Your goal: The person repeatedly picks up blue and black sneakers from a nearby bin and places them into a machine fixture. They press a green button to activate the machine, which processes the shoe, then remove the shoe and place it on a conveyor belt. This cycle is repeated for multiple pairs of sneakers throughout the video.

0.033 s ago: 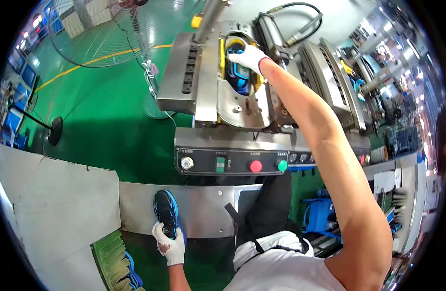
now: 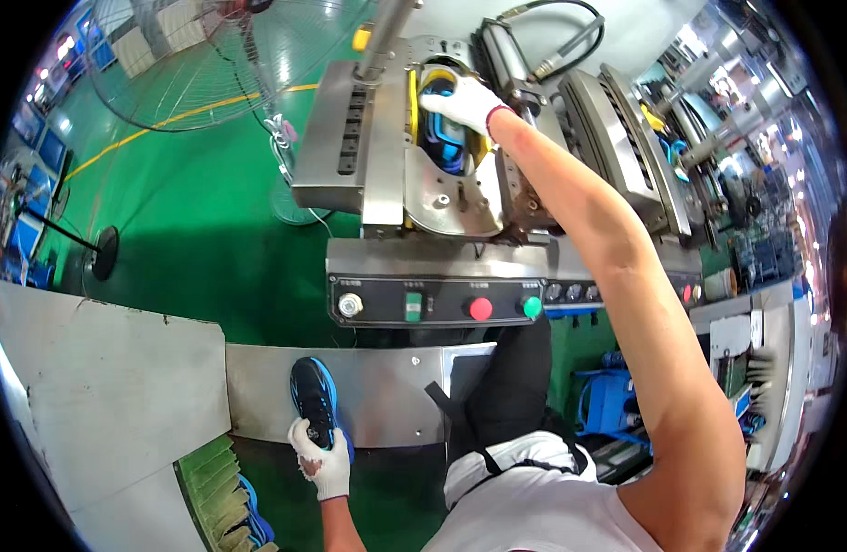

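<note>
My left hand [image 2: 318,457], in a white glove, grips the heel end of a black and blue shoe [image 2: 311,394] that lies on a grey metal shelf [image 2: 386,396] in front of me. My right arm stretches far forward. My right hand [image 2: 464,101], also gloved, rests on a second dark blue shoe [image 2: 442,143] seated in the yellow-lined cavity of a steel press machine [image 2: 368,147]. Whether its fingers close around that shoe is hidden.
Below the press runs a black control panel [image 2: 386,299] with a red button [image 2: 479,308] and green buttons. A standing fan [image 2: 184,55] is on the green floor at upper left. Another blue shoe [image 2: 254,518] lies by a green brush [image 2: 210,488]. More machines stand to the right.
</note>
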Motion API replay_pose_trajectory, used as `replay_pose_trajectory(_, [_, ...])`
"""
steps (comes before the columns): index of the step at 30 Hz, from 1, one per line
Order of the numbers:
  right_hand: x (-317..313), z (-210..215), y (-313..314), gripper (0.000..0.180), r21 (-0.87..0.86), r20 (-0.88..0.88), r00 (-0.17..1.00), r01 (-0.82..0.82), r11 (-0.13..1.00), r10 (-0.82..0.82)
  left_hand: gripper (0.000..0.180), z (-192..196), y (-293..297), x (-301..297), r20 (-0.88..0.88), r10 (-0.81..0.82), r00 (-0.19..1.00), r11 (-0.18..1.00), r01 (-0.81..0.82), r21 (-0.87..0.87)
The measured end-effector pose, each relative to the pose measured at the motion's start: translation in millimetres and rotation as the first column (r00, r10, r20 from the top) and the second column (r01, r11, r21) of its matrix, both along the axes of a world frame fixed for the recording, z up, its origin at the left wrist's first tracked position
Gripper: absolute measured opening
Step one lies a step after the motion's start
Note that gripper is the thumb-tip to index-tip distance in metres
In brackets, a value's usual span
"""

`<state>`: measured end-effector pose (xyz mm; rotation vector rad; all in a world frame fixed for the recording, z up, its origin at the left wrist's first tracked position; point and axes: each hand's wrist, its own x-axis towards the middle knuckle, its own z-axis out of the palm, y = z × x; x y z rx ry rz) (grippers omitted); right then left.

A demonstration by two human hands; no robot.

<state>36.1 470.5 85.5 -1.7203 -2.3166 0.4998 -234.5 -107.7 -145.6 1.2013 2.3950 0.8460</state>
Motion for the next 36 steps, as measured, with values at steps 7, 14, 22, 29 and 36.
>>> replay_pose_trajectory(7, [62,-15,-286,0.074,0.453,-0.166,0.857,-0.373,0.810,0.487,0.062,7,-1,22,0.068,0.188,0.980,0.978,-0.181,-0.103])
replay_pose_trajectory(14, [172,-171,-354,0.072,0.260,0.199,0.949,-0.292,0.920,0.245,0.066,29,-9,61,0.015,-0.029,0.999,0.993,0.031,-0.114])
replay_pose_trajectory(22, [172,-131,-415,0.075,0.209,-0.463,0.869,-0.083,0.974,0.174,0.022,45,27,22,-0.154,-0.540,0.827,0.840,0.518,-0.164])
replay_pose_trajectory(29, [154,-134,-505,0.098,-0.365,-0.702,0.712,-0.393,0.844,0.028,0.020,140,60,161,-0.195,-0.601,0.775,0.773,0.626,0.103])
replay_pose_trajectory(36, [236,-100,-541,0.097,-0.313,-0.464,0.878,-0.044,0.949,-0.113,0.019,165,102,318,-0.070,-0.836,0.544,0.537,0.838,0.092])
